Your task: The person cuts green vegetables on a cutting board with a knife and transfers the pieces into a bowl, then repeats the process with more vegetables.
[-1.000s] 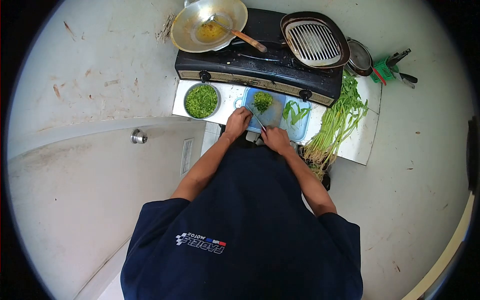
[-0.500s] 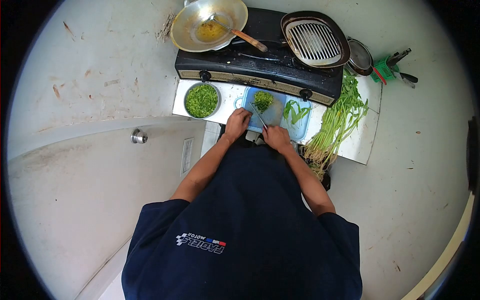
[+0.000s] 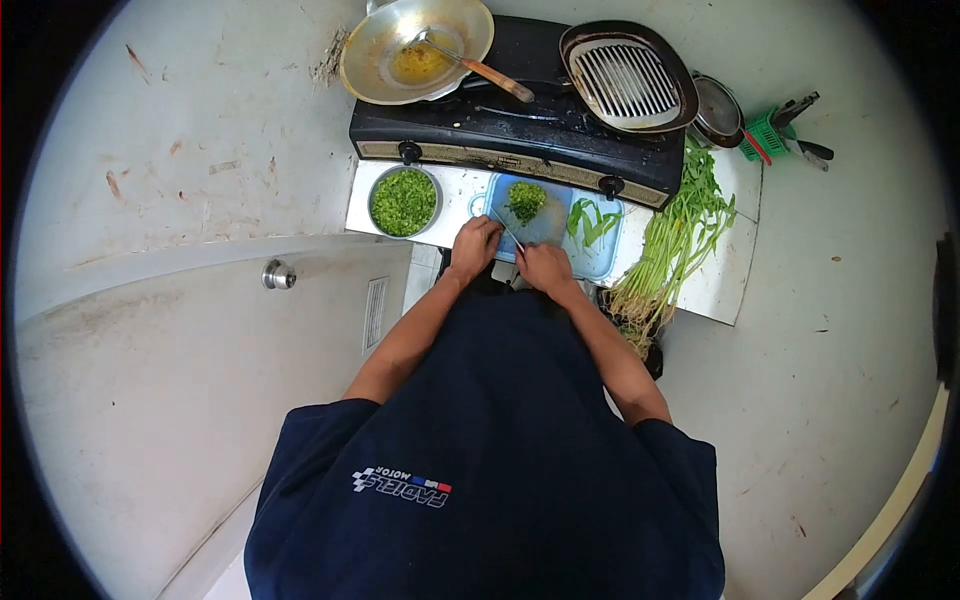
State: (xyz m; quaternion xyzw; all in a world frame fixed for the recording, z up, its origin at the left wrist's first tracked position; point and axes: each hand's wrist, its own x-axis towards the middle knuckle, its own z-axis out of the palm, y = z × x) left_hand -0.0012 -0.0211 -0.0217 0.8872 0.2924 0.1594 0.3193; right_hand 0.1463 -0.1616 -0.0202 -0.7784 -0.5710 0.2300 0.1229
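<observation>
My right hand (image 3: 546, 268) is closed around the handle of a knife (image 3: 509, 232), whose blade slants up and left over the blue cutting board (image 3: 598, 262). Beside the blade, my left hand (image 3: 477, 246) rests at the board's left edge with its fingers curled; whatever is under them is hidden. Just beyond the knife lies a small heap of chopped greens (image 3: 526, 202). A few uncut green leaves (image 3: 594, 222) are on the board's right part.
Left of the board stands a bowl of chopped greens (image 3: 404, 202). Long leafy stalks with roots (image 3: 665, 245) hang over the counter edge at right. Behind is a gas stove (image 3: 470, 130) bearing a wok (image 3: 365, 60) with a wooden-handled ladle (image 3: 497, 80) and a grill pan (image 3: 680, 115).
My right hand and the knife have shifted slightly left, bringing the blade closer to my left hand. The left hand stays in nearly the same place.
</observation>
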